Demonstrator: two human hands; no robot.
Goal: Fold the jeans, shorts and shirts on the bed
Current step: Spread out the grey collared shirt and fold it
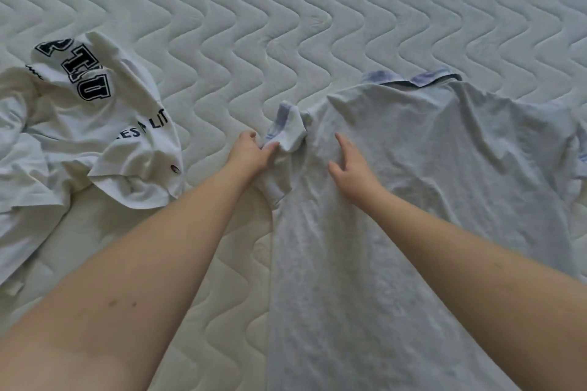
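Grey polo shirt (428,184) flat on mattress (286,25), back up. L hand (251,152) pinches its sleeve (286,133); R hand (352,168) spread, pressing body. Step: sleeve fold. Next, prob.: lay sleeve inward. White printed tee (89,136) at left, unfolded.

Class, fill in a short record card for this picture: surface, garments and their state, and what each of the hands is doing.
surface: quilted mattress
garment being worked on: pale grey polo shirt, spread flat, collar away from the person
other garment: white printed T-shirt, crumpled, to the left
left hand: pinches the polo's sleeve
right hand: open, fingers resting on the polo's body
fold stage: sleeve not yet folded in
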